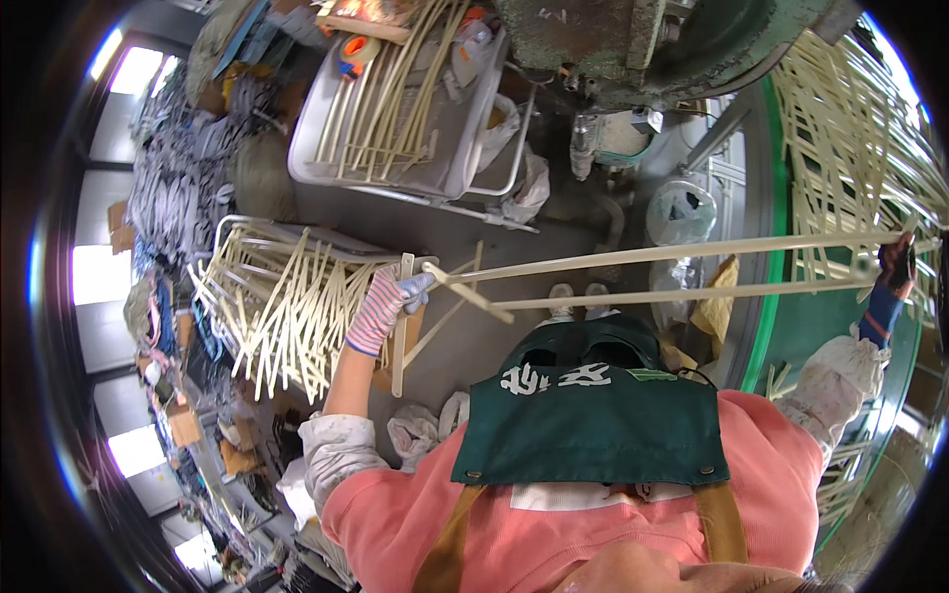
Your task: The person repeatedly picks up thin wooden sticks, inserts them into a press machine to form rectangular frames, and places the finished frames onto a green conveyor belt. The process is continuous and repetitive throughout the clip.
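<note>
My left hand (381,308), in a pink-and-grey striped glove, is closed around a flat pale strip (398,361) standing roughly crosswise to my body. By its fingertips, shorter strip pieces (479,298) cross each other. Two long pale strips (643,255) stretch from near there across my front to the right. Far out on that side, my right hand (897,265), in a dark glove with a blue cuff, is closed at their far ends. Its fingers show only in part near the picture's rim. The strips' material is unclear.
A cart heaped with pale strips (287,326) stands at left. Beyond it, a grey tray cart (306,148) holds more strips and an orange tape roll (358,54). A green machine (583,44) is ahead. At right, a green-edged table (766,326) carries many strips.
</note>
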{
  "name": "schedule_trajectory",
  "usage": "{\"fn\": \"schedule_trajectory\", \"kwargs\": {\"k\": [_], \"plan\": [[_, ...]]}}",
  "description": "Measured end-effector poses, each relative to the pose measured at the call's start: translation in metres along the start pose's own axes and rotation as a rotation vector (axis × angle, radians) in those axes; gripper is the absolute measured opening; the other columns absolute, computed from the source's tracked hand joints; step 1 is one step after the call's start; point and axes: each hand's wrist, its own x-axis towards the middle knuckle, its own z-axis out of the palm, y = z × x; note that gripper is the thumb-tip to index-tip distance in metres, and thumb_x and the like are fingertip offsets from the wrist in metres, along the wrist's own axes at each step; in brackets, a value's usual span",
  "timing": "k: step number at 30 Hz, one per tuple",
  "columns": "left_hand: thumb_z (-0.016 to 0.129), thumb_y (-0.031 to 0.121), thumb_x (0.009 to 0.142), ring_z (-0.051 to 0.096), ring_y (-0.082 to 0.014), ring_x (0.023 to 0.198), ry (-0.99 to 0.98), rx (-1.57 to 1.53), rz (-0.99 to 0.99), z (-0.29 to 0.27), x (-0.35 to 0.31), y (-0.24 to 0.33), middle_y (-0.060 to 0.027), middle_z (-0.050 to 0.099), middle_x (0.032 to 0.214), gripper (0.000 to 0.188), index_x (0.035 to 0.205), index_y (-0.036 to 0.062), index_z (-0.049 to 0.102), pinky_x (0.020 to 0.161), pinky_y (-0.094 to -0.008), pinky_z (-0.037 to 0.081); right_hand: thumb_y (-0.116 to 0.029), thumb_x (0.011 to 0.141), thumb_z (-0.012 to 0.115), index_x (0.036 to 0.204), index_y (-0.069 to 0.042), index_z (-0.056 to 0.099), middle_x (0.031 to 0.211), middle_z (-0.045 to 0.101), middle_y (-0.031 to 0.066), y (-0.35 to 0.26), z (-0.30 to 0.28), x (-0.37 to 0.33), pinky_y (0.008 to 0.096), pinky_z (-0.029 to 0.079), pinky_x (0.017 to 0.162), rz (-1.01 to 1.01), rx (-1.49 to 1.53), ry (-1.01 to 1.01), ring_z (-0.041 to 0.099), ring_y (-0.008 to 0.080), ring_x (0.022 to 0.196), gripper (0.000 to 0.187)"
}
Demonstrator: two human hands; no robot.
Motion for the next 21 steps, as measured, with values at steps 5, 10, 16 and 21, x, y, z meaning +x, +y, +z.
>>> {"fn": "schedule_trajectory", "kwargs": {"k": [5, 10, 16, 21], "plan": [[0.058, 0.018, 0.089, 0.033, -0.0065, 0.044, -0.062, -0.254, 0.055, 0.008, 0.054, -0.016, 0.0062, 0.032, 0.051, 0.025, 0.098, -0.0048, 0.062, 0.050, -0.0233, 0.033, -0.014, 0.085, 0.061, 0.120, 0.001, 0.055, 0.091, 0.060, 0.0030, -0.009, 0.124, -0.035, 0.0237, 0.043, 0.064, -0.326, -0.398, 0.109, 0.054, 0.0093, 0.072, 0.039], [0.055, 0.017, 0.091, 0.030, -0.0069, 0.043, -0.319, -0.440, 0.083, 0.039, 0.091, 0.000, 0.0067, 0.031, 0.050, 0.021, 0.092, -0.0034, 0.060, 0.049, -0.0247, 0.032, -0.011, 0.076, 0.061, 0.109, -0.002, 0.056, 0.097, 0.059, 0.0094, 0.076, 0.288, -0.096, 0.0331, 0.047, 0.079, -0.434, -0.872, -0.309, 0.057, 0.0209, 0.087, 0.035], [0.060, 0.014, 0.088, 0.035, -0.0072, 0.041, -0.324, -0.441, 0.126, 0.100, 0.132, 0.043, 0.0067, 0.037, 0.048, 0.016, 0.087, -0.0004, 0.065, 0.043, -0.0235, 0.030, -0.024, 0.078, 0.052, 0.101, -0.008, 0.056, 0.107, 0.055, 0.0116, 0.190, 0.421, -0.151, 0.0471, 0.040, 0.094, -0.869, -1.134, -1.618, 0.050, 0.0317, 0.107, 0.028], [0.057, 0.007, 0.085, 0.036, -0.0066, 0.043, -0.364, -0.501, 0.283, 0.144, 0.152, 0.055, 0.0040, 0.042, 0.055, 0.015, 0.093, -0.0036, 0.066, 0.041, -0.0243, 0.025, -0.028, 0.078, 0.051, 0.108, -0.009, 0.055, 0.116, 0.051, 0.0124, 0.223, 0.428, -0.146, 0.0517, 0.036, 0.096, -1.000, -1.066, -1.611, 0.042, 0.0337, 0.115, 0.036]]}}
